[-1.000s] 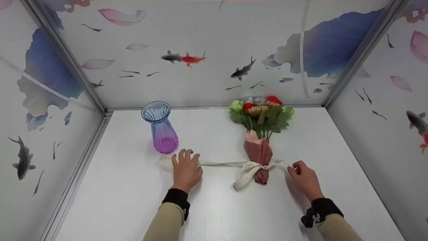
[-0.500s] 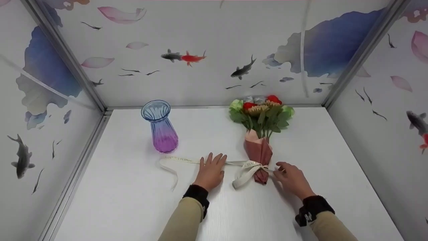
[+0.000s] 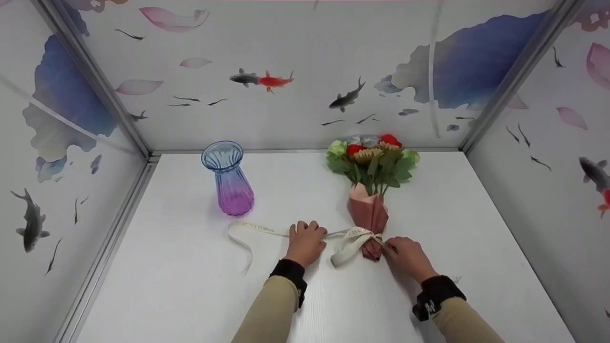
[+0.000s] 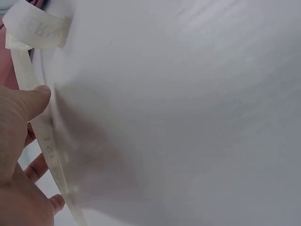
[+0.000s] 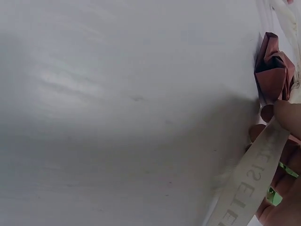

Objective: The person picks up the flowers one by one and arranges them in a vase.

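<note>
A bouquet of artificial flowers [image 3: 376, 164] lies on the table, its stems wrapped in dusty-pink paper [image 3: 368, 214]. Around the lower wrap a cream ribbon [image 3: 259, 228] with printed letters is tied, with a loop [image 3: 350, 250] lying to the left of the knot. Left of the bouquet, my left hand [image 3: 306, 244] pinches the long left stretch of ribbon; its thumb [image 4: 40, 96] lies over the band, fingers behind. Close beside the knot on the right, my right hand [image 3: 410, 257] pinches the other ribbon end [image 5: 251, 181], which trails down past the palm.
A ribbed glass vase [image 3: 233, 186], blue at the top fading to purple, stands at the back left. The white table [image 3: 167, 286] is enclosed by printed panels [image 3: 305, 43] at the back and both sides.
My left hand has slid right along the ribbon towards the bouquet, uncovering its left tail. My right hand has moved left, from the ribbon's outer right end to beside the knot.
</note>
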A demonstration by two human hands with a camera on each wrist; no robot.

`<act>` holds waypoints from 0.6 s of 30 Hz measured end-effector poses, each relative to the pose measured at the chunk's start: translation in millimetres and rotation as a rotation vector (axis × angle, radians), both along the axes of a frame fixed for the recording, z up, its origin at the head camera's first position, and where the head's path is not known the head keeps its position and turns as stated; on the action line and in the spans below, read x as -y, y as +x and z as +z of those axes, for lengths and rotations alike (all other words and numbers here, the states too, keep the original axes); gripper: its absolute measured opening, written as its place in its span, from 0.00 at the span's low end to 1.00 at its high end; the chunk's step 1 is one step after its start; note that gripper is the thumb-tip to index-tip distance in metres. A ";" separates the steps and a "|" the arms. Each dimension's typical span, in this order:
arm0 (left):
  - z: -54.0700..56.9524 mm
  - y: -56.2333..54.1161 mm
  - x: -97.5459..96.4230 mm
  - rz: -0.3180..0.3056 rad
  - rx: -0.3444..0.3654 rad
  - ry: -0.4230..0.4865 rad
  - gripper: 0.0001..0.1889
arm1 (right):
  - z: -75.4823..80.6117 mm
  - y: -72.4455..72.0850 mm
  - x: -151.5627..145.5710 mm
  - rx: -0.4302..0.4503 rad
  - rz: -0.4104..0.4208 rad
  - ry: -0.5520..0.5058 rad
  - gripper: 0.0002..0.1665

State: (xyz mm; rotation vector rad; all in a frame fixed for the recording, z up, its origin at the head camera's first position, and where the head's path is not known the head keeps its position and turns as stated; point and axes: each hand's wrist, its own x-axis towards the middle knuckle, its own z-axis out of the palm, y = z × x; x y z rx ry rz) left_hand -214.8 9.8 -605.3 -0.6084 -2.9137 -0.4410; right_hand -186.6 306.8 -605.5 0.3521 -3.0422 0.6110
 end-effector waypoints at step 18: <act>16.3 -7.4 11.9 -0.004 0.020 0.032 0.08 | 8.6 -0.8 -1.4 0.078 -0.072 -0.044 0.05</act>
